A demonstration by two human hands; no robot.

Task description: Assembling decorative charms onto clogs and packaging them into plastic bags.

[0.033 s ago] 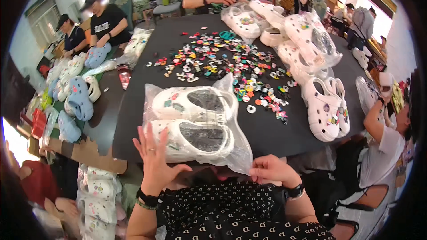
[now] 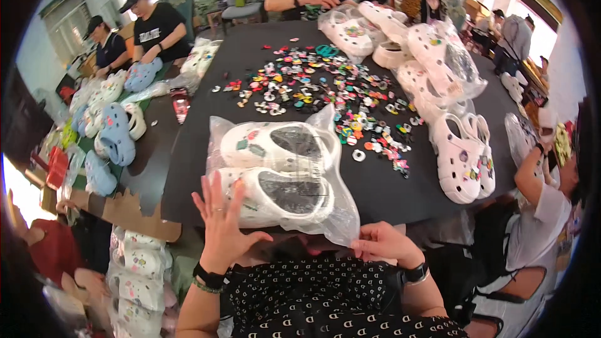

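Note:
A clear plastic bag (image 2: 345,203) lies flat on the black table in front of me, with a pair of white clogs (image 2: 285,216) side by side inside it. Small colourful charms sit on the clogs' toe parts. My left hand (image 2: 228,225) rests with fingers spread on the bag's near left side, over the toe of the nearer clog. At the bag's near right corner, my right hand (image 2: 385,243) pinches the plastic film between thumb and fingers.
Loose charms (image 2: 313,87) spread across the table beyond the bag. White clogs (image 2: 460,159), some bagged, line the right side. Blue clogs (image 2: 117,134) lie on a table at left, bagged clogs (image 2: 141,291) at lower left. Several people work around the tables.

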